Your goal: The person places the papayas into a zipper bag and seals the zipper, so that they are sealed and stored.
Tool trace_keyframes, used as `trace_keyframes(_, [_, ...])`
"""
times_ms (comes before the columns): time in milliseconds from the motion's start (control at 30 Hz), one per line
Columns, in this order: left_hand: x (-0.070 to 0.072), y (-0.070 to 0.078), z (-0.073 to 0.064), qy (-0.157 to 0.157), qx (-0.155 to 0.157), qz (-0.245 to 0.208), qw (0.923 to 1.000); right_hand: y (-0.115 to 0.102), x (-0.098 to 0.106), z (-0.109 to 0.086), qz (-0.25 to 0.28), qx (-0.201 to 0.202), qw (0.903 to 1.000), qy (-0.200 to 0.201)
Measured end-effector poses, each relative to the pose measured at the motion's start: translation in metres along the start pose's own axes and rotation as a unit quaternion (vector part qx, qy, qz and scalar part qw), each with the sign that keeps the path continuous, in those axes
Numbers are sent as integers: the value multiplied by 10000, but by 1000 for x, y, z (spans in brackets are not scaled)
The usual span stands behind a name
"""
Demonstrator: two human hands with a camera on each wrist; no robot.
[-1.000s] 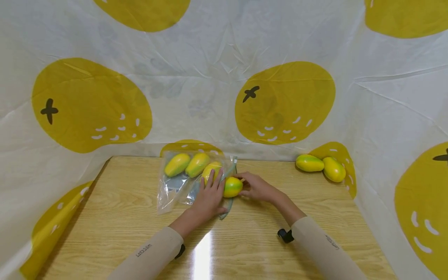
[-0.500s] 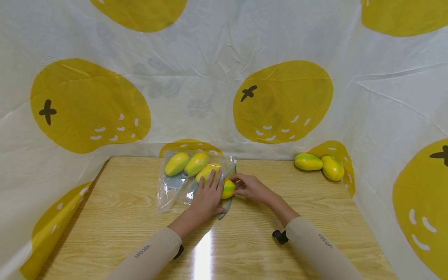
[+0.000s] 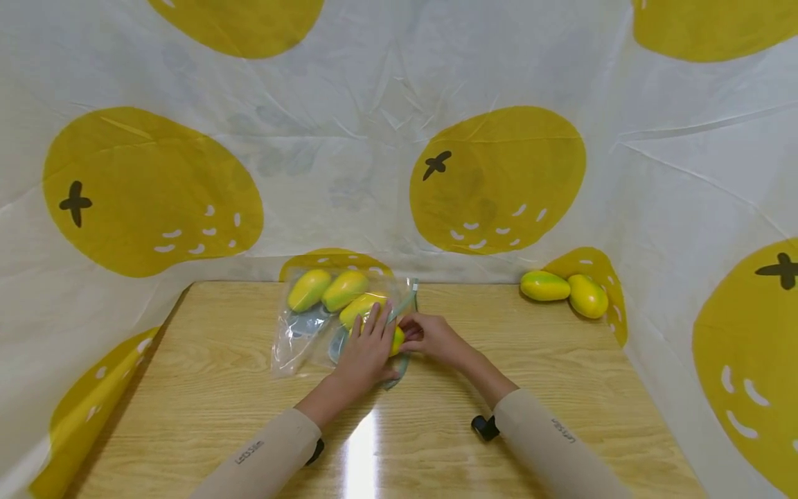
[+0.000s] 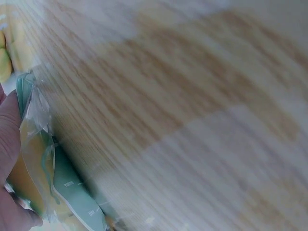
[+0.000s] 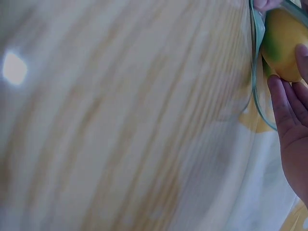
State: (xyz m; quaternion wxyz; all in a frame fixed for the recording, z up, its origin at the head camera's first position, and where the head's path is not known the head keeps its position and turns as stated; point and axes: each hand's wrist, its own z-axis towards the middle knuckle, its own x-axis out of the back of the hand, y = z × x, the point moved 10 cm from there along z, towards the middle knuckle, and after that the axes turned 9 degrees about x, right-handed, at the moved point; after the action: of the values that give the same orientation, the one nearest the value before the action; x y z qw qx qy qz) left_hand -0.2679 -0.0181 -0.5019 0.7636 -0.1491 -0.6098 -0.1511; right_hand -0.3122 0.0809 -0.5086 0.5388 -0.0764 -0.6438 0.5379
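A clear zip bag [image 3: 293,357] lies on the wooden table with several yellow-green papayas inside, among them one papaya [image 3: 308,291] at its far left corner. My left hand [image 3: 364,353] lies across the bag near its mouth and holds it there, with the thumb by the green zip edge [image 4: 77,192]. At that mouth, my right hand [image 3: 430,339] grips the end of another papaya [image 5: 284,45] between thumb and fingers. Most of this fruit is within the bag, partly hidden under my left hand in the head view.
Two more papayas, one lying lengthwise [image 3: 544,285] and one slanted [image 3: 588,296], touch each other at the table's back right corner. A white cloth [image 3: 349,201] printed with big yellow fruit surrounds the table [image 3: 530,360] at the back and sides.
My right hand has moved left, pushing the papaya deeper into the bag. The third papaya inside has shifted left and turned. My left hand has stayed nearly in place.
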Motion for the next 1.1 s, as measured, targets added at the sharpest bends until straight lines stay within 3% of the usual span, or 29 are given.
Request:
trace_keyframes(367, [5,-2,1,56,-15,162,9999,-4,-3,-1,-189,-130,9997,-1])
trace_keyframes(567, [0,-3,1,-81,-4,26,10000,2,5,-9,-343,-240,9991,-13])
trace_keyframes(1100, [0,-5,-2,-120,11,-261,9996,34,73,-57,-572,-720,9950,394])
